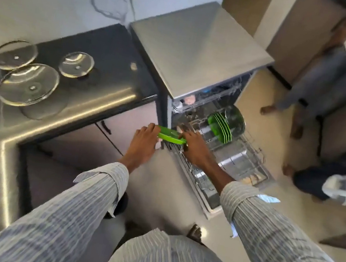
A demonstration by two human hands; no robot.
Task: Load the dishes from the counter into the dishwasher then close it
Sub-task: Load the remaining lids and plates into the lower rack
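**Entry: green plate in transit to lower rack, loading step under way**

Nearest: left hand [144,141] and right hand [194,149], both arms in striped sleeves, each with its grip closed on one green plate [171,136]. Left takes the near-left edge, right the opposite edge. Plate lies nearly flat, above the front corner of the pulled-out lower rack [252,152].

Beyond: row of green plates [221,125] standing on edge in the rack, a larger dark dish behind them. Dishwasher [199,51] door is down.

Left, on the table [103,51]: three glass lids [28,84], [76,64], [15,55], unloaded.

Judgement: the plate needs tipping upright and sliding between tines beside the standing row; one hand could then let go. Lids remain, closing comes last.

Far right: bystanders' legs, outside the task.
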